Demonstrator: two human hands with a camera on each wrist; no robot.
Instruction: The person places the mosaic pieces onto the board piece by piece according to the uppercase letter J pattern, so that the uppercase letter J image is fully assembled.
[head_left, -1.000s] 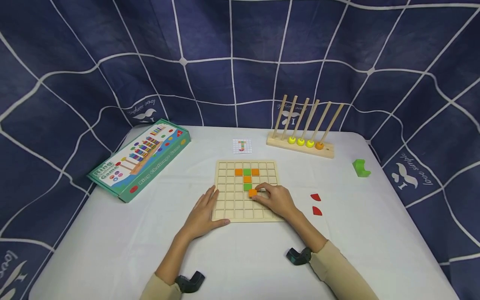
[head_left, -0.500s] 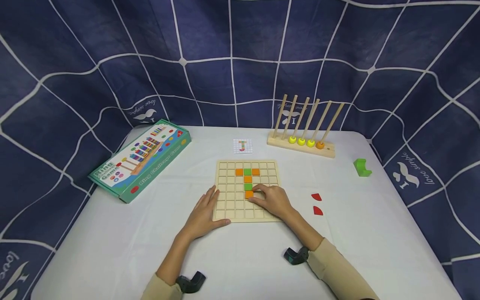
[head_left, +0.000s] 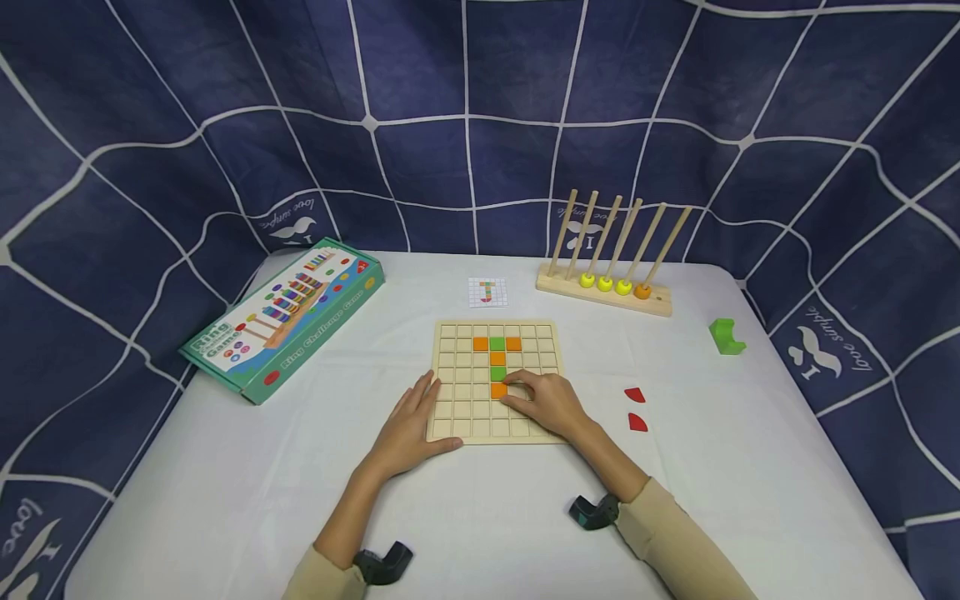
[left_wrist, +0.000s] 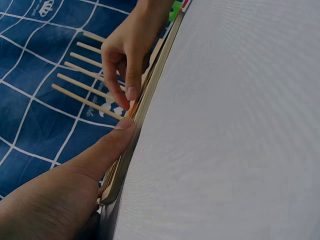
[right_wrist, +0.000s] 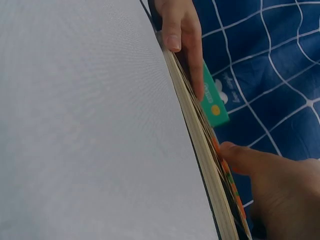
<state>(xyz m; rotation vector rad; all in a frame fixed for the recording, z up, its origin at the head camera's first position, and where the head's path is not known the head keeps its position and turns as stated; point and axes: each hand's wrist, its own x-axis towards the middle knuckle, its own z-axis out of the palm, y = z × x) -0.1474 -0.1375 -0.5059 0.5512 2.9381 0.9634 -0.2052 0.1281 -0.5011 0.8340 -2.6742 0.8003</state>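
The left hand (head_left: 405, 429) lies flat at the left side of the wooden board (head_left: 457, 408), with its fingers straight and its thumb stuck out along the near edge. It isn't grabbing anything. The right hand (head_left: 551, 404) reaches over the board from the other side, and its thumb and pointer finger pinch the lowest orange tile (head_left: 498, 391). That tile sits in a little square near the middle of the board, right under a green tile (head_left: 498, 374). Above the green one is the middle orange tile (head_left: 498, 358), and at the top is a row of three tiles (head_left: 497, 343): orange, green, orange. Behind the board lies a small white card (head_left: 488, 292) with a bent, colored shape on it. Two red pieces (head_left: 637, 422) like pie slices lie to the right of the board, near the right arm. Farther back are a wooden stand (head_left: 555, 284) with six sticks, three yellow rings (head_left: 605, 283) and an orange ring (head_left: 642, 291), a green curvy block (head_left: 725, 337), and, on the left, a big green game box (head_left: 285, 321).
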